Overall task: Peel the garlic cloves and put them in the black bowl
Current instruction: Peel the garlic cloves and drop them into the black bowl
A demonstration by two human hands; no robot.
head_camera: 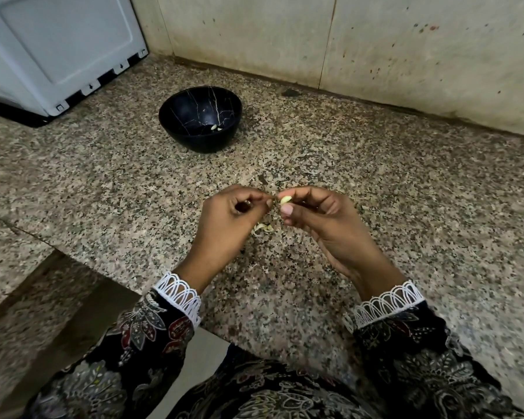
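**Skin coming off a clove, held above the worktop**

I see the right hand (pixel 312 213) pinching a garlic clove (pixel 285 199) between thumb and forefinger, pale flesh showing, presumably to steady it while the other hand strips it. The left hand (pixel 233 213) has its fingers (pixel 256 197) curled tight, tips nipped on what looks like a thin strand of skin at the clove's end; I judge it is pulling the peel away. Just below the fingers a scrap of peel (pixel 262 228) lies on the worktop (pixel 406 207). Well beyond the fingers sits the black bowl (pixel 200 119), with a couple of peeled cloves (pixel 216 127) inside.
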